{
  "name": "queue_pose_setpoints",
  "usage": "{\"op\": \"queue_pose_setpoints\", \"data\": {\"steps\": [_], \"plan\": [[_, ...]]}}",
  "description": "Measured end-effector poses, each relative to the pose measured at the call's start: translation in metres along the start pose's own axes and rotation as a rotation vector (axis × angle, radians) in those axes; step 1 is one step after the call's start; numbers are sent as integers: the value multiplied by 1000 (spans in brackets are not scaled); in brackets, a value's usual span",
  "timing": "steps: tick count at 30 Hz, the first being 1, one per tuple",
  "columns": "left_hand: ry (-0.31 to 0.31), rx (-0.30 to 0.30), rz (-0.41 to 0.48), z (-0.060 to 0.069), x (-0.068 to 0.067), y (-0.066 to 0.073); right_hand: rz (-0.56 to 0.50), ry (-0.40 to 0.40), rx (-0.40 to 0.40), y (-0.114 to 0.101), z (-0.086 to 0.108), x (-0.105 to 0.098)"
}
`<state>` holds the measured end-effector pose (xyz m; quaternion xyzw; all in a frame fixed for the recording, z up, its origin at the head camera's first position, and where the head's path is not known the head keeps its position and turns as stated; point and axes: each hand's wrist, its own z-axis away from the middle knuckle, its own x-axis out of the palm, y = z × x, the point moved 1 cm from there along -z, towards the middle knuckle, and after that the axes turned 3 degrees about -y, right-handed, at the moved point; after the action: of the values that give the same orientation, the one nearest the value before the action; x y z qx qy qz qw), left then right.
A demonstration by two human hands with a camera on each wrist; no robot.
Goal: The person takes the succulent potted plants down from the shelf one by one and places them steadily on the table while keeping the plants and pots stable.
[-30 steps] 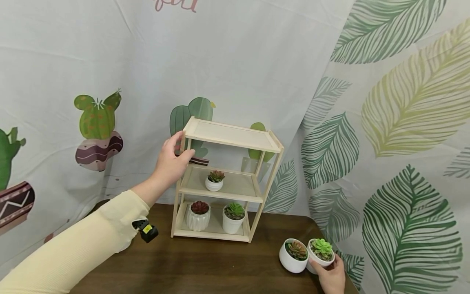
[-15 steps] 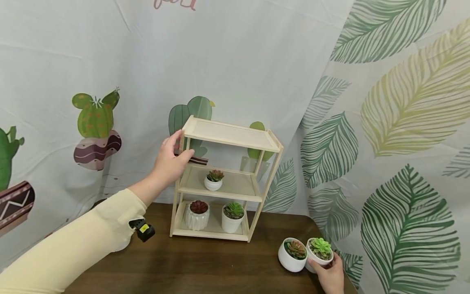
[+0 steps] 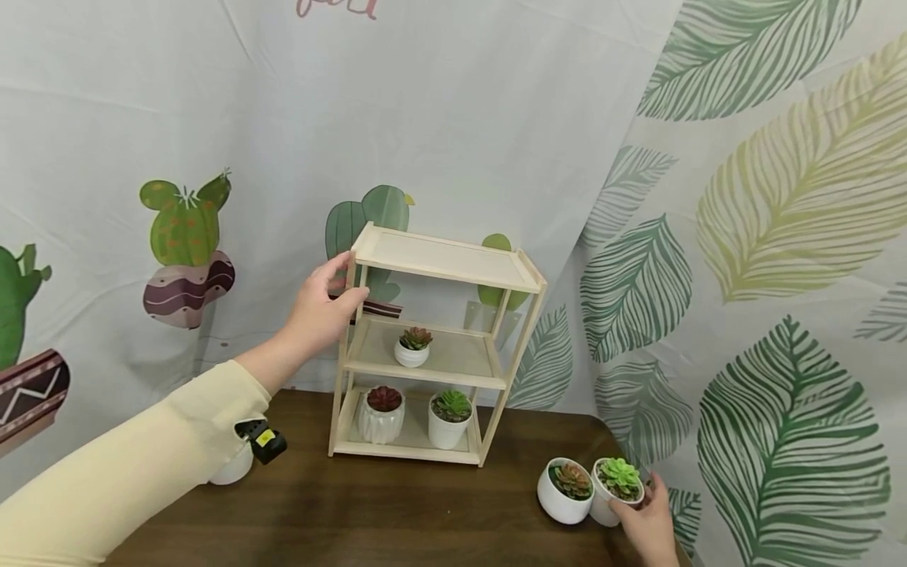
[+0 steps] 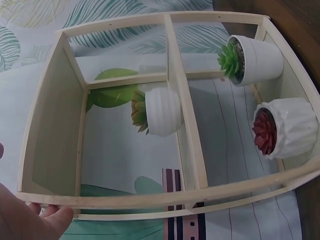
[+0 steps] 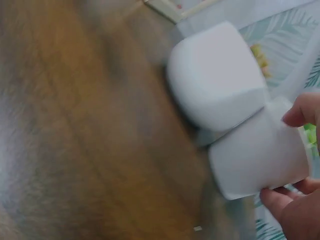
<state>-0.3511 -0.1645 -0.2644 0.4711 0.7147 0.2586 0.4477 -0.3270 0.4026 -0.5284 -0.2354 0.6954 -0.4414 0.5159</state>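
Note:
My left hand point(image 3: 322, 307) touches the upper left post of a light wooden three-tier shelf point(image 3: 442, 260), its thumb spread from the fingers. In the left wrist view those fingertips point(image 4: 50, 212) lie along the post. At the table's right, my right hand point(image 3: 645, 524) holds a white pot with a bright green succulent point(image 3: 620, 480), thumb and fingers on either side. The right wrist view shows this pot point(image 5: 260, 155) against a rounder white pot with a reddish-green succulent point(image 3: 564, 500); part of its plant is hidden by the hand.
A small pot with a reddish succulent point(image 3: 412, 354) stands on the middle tier. On the bottom tier are a ribbed pot point(image 3: 383, 425) and a green succulent pot point(image 3: 449, 429). Another white object point(image 3: 232, 468) is partly hidden by the left sleeve. The brown table point(image 3: 397, 512) meets printed curtains.
My right hand has shifted slightly right and its fingers have spread from the pot's rim. The left thumb has drawn back a little and the left forearm has moved left. Pots and shelf stay put.

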Motion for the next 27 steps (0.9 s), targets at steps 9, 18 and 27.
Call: {"op": "queue_pose_setpoints", "data": {"steps": [9,18,27], "plan": [[-12,0,-37,7,-11,-7,165,-95,-37,-57,7,-28],[23,20,-70,17,-10,-25,87,-185,-140,-134,7,-42],[2,-24,-49,25,5,-46,22,-212,-329,-225,10,-46]]}}
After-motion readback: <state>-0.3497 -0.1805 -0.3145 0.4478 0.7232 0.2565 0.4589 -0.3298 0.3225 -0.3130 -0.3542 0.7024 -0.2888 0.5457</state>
